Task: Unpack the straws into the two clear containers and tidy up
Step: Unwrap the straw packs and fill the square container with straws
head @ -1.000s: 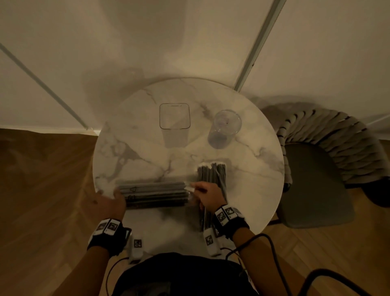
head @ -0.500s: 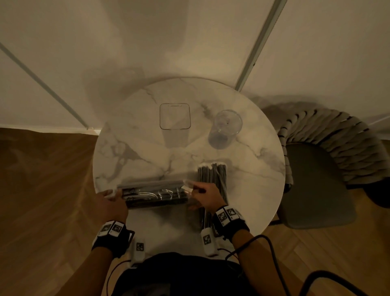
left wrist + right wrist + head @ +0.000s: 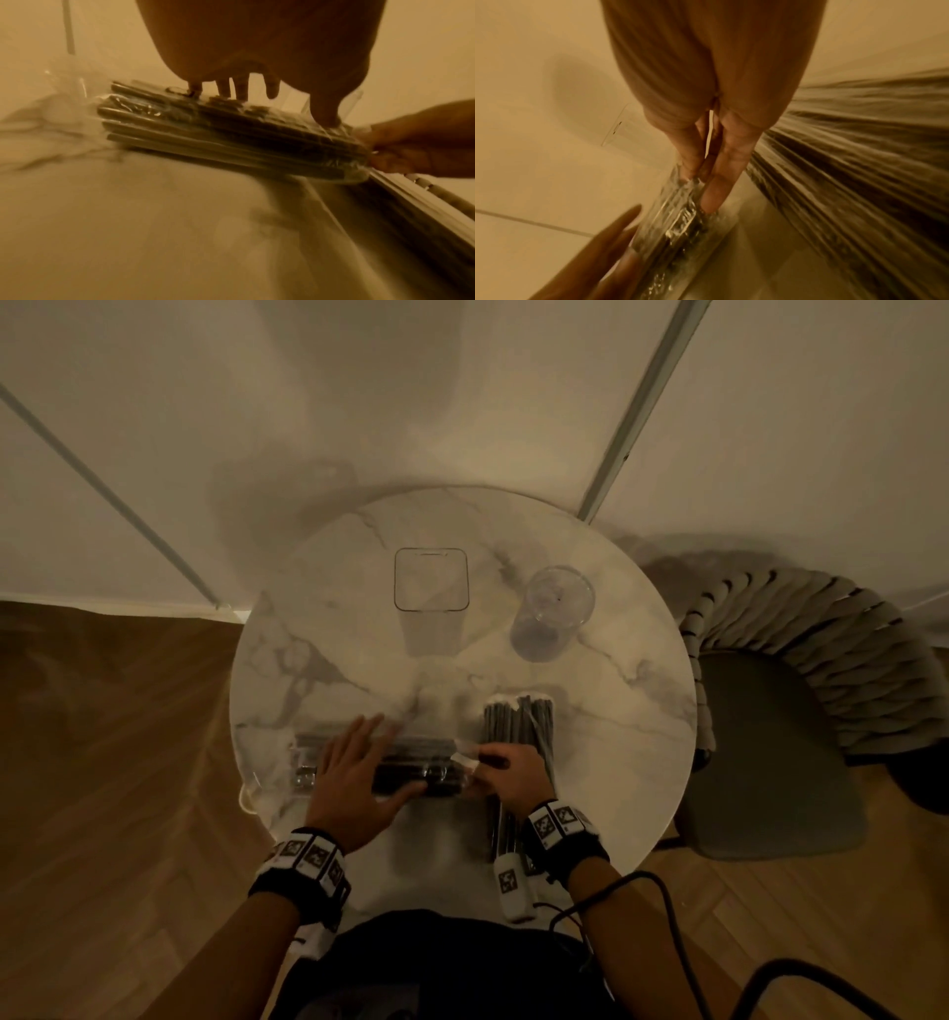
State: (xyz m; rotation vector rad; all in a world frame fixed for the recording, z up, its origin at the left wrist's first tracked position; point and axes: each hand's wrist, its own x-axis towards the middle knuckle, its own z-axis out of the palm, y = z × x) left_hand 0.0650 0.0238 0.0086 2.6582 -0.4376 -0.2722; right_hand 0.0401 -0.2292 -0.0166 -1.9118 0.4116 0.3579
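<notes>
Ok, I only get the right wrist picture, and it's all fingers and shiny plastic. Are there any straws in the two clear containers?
Observer: No. In the head view the square container and the round container hold no straws. Both stand at the far side of the table.
Operator: What's the other hand doing?
Observer: The left hand lies flat, fingers spread, on top of the straw pack whose end the right hand pinches.
Operator: And the blurry bundle beside my fingers?
Observer: That's a second pack. It points away from the person, crosswise to the first, and runs under the right wrist.
</notes>
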